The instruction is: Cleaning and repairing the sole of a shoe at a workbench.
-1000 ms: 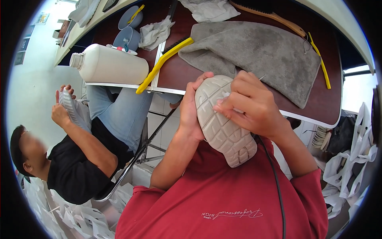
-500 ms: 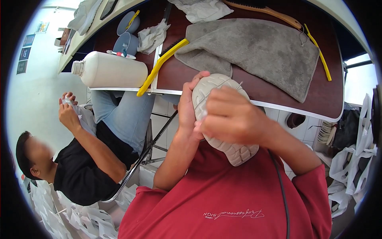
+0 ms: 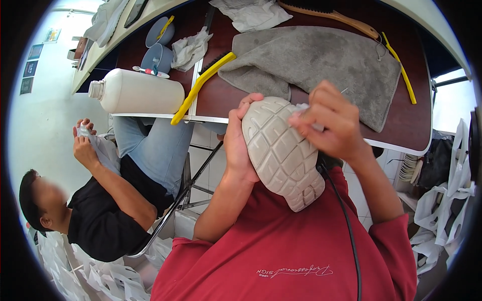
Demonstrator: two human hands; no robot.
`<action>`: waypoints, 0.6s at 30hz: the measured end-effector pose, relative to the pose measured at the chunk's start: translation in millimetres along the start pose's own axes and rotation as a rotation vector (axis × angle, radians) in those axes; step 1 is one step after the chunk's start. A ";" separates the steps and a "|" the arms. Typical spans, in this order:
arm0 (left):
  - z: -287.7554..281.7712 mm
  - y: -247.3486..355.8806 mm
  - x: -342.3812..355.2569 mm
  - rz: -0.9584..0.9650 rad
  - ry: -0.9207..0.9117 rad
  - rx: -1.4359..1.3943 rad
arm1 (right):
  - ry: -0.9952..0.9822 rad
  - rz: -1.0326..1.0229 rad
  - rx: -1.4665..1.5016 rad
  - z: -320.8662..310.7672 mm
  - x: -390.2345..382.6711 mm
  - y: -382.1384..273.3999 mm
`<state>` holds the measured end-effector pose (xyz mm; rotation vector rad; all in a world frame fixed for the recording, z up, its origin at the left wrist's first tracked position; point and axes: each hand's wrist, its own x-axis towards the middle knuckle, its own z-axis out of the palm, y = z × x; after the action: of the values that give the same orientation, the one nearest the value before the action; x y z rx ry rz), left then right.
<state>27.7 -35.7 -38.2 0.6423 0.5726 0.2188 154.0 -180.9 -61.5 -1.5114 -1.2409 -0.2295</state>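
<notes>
A beige shoe (image 3: 281,145) is held over my lap with its grooved sole turned up toward me. My left hand (image 3: 240,145) is closed around the shoe's left side, fingertips curled over the toe end. Beside the sole's upper right edge, my right hand (image 3: 334,120) pinches a small white wad (image 3: 300,108), which looks like tissue or cloth. A thin pale stick (image 3: 344,91) pokes out by the right knuckles; most of it is hidden. The shoe's upper is out of sight underneath.
On the dark red table lie a grey towel (image 3: 326,70), yellow-handled brush (image 3: 203,88), white bottle (image 3: 143,93), grey-blue bowls (image 3: 156,57), crumpled tissue (image 3: 192,49) and a wooden-handled brush (image 3: 346,19). A seated person in black (image 3: 108,215) handles something white at left.
My right hand has moved off the middle of the sole, up and to the right, uncovering the grooves. The left hand keeps its hold on the shoe.
</notes>
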 end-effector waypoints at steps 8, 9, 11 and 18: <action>-8.9 7.5 -6.7 0.033 -0.083 0.025 | -0.006 -0.034 0.046 -0.4 4.0 1.3; -10.5 7.5 -5.2 0.034 -0.117 0.009 | -0.020 -0.029 -0.011 -4.2 5.6 4.3; -7.0 7.3 -5.9 0.038 -0.144 0.004 | 0.001 -0.044 0.019 3.1 6.8 -12.8; -19.7 18.6 -21.5 0.050 -0.216 -0.109 | -0.066 -0.010 -0.301 -37.6 3.5 22.2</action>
<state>-1.5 -19.0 -30.2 0.5662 0.3354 0.2224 189.9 -205.7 -58.6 -1.7826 -1.3095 -0.3893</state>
